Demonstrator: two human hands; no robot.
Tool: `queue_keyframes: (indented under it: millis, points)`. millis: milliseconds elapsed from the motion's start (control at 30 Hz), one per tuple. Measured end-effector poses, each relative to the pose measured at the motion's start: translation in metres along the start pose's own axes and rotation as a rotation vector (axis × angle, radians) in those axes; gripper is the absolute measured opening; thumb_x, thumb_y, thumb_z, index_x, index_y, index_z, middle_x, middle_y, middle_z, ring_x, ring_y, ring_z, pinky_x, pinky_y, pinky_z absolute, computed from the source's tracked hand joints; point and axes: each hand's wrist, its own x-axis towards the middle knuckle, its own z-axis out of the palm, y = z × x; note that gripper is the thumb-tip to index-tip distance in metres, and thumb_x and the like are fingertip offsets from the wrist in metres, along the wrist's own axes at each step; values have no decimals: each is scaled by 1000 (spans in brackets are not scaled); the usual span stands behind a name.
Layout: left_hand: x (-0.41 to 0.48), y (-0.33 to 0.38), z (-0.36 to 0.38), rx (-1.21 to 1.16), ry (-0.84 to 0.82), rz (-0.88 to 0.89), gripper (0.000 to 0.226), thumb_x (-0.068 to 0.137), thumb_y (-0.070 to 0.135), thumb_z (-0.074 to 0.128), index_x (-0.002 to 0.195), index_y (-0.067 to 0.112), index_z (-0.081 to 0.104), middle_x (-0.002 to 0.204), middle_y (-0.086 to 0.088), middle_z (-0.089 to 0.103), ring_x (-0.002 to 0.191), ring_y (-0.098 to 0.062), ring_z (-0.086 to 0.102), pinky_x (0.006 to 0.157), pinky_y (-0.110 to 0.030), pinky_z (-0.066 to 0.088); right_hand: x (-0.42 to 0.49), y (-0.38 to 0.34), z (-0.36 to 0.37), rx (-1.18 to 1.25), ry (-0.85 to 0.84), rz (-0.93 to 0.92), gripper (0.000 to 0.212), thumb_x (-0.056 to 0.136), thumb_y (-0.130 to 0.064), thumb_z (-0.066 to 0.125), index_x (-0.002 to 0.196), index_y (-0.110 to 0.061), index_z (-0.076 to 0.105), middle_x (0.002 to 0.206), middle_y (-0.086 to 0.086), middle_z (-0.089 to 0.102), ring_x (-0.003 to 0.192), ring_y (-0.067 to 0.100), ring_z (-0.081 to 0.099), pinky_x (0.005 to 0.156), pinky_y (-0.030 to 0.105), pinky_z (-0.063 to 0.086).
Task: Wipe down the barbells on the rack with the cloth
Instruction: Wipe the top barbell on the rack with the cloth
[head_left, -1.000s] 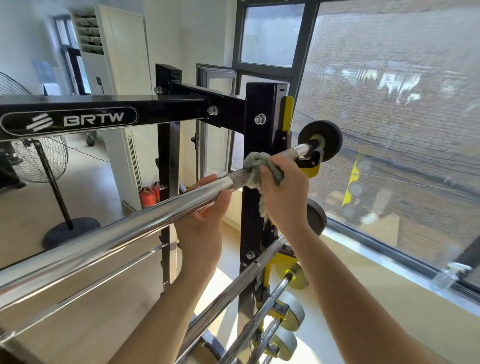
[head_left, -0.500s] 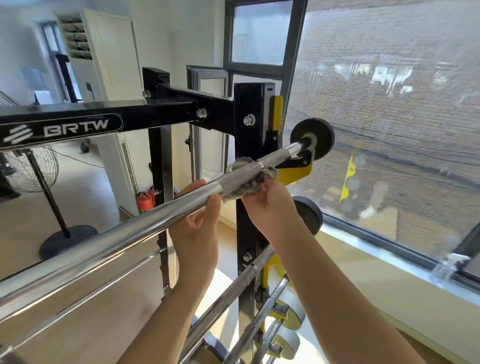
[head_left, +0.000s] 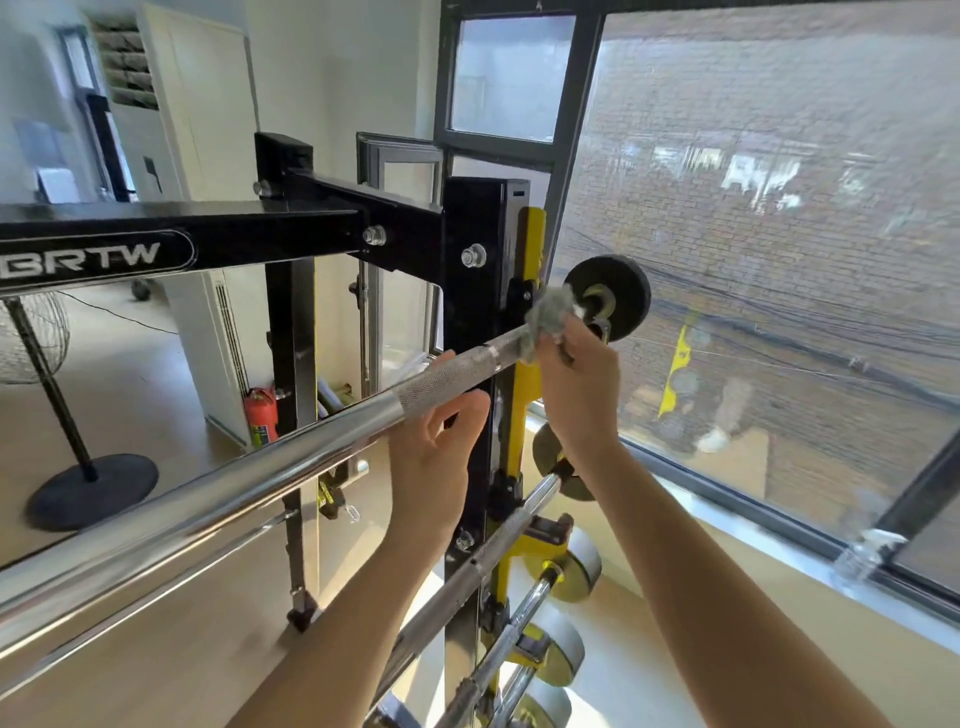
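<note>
The top chrome barbell (head_left: 270, 462) runs diagonally from lower left up to a small black end plate (head_left: 623, 291) on the black and yellow rack (head_left: 470, 312). My right hand (head_left: 579, 379) presses a grey cloth (head_left: 550, 322) around the bar's far end, right beside the plate. My left hand (head_left: 441, 441) cups the knurled section from below, thumb on the near side and fingertips showing over the far side. Several lower barbells (head_left: 498, 540) lie on yellow hooks beneath.
A large window (head_left: 779, 234) and its sill (head_left: 779, 566) run along the right. A standing fan base (head_left: 88, 488), a red fire extinguisher (head_left: 260, 410) and a white floor air conditioner (head_left: 208, 208) stand behind the rack. The black crossbeam (head_left: 234, 244) passes overhead.
My right hand slid the cloth along the bar from the knurled part out to the end beside the plate. My left hand stayed under the bar, its grip looser.
</note>
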Motion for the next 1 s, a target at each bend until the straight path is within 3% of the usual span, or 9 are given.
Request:
queue_keyframes:
  millis: [67, 167, 233, 333, 433, 600, 767, 933, 1000]
  points:
    - [13, -2, 11, -55, 38, 7, 32, 93, 24, 71, 125, 25, 64, 119, 10, 70, 120, -13, 63, 107, -53, 47, 17, 2, 11, -6, -126, -21, 22, 103, -15, 46, 91, -13, 64, 84, -2, 64, 75, 5, 61, 66, 16, 44]
    - [20, -7, 20, -94, 84, 41, 23, 96, 12, 65, 115, 25, 67, 113, 6, 71, 118, -20, 64, 106, -57, 46, 12, 6, 18, 12, -156, -28, 28, 105, -20, 40, 110, -13, 66, 108, 3, 66, 103, 17, 61, 90, 32, 49]
    - [20, -12, 21, -116, 103, 49, 24, 96, 10, 65, 115, 24, 67, 113, 3, 72, 117, -23, 65, 105, -56, 48, -12, 12, 18, 82, -132, -61, 33, 105, -32, 39, 121, -17, 63, 116, 6, 66, 107, 21, 59, 98, 35, 47]
    - [19, -9, 24, -157, 109, 68, 32, 95, 3, 63, 109, 31, 71, 109, 5, 74, 114, -18, 67, 98, -38, 55, -52, 19, 21, 216, -111, -49, 40, 103, -45, 40, 126, -20, 61, 117, 18, 67, 101, 25, 59, 97, 41, 46]
    - [22, -11, 22, -185, 84, 54, 30, 93, 0, 64, 107, 27, 71, 106, 4, 74, 107, -13, 70, 87, -21, 54, -68, 17, 25, 230, -139, -47, 42, 105, -45, 39, 134, -20, 57, 131, 16, 63, 125, 38, 56, 103, 59, 45]
    - [25, -13, 13, -150, 57, 76, 28, 89, 19, 72, 117, 22, 70, 120, -12, 69, 122, -30, 62, 107, -42, 47, -24, 10, 21, 140, -124, -36, 42, 107, -25, 39, 147, -14, 47, 146, 9, 54, 142, 29, 41, 115, 52, 36]
    - [19, -10, 13, -71, 74, 30, 31, 94, 12, 69, 125, 12, 65, 121, -4, 71, 121, -21, 64, 107, -53, 47, -22, 1, 18, 138, -164, -44, 39, 106, -21, 43, 144, -14, 51, 153, 3, 45, 149, 11, 24, 122, 39, 25]
    - [9, 1, 11, -102, 37, -27, 26, 97, 7, 61, 121, 17, 66, 114, 0, 73, 114, -20, 67, 97, -39, 54, -70, 4, 11, 261, -196, -134, 41, 105, -22, 48, 146, -16, 48, 149, 9, 50, 145, 25, 38, 118, 46, 33]
    - [5, 5, 8, -94, 9, -49, 25, 98, 9, 59, 115, 26, 65, 109, 7, 74, 110, -16, 69, 93, -36, 55, -64, 1, 12, 254, -213, -156, 39, 105, -19, 47, 144, -21, 47, 152, 1, 45, 149, 16, 30, 122, 40, 27]
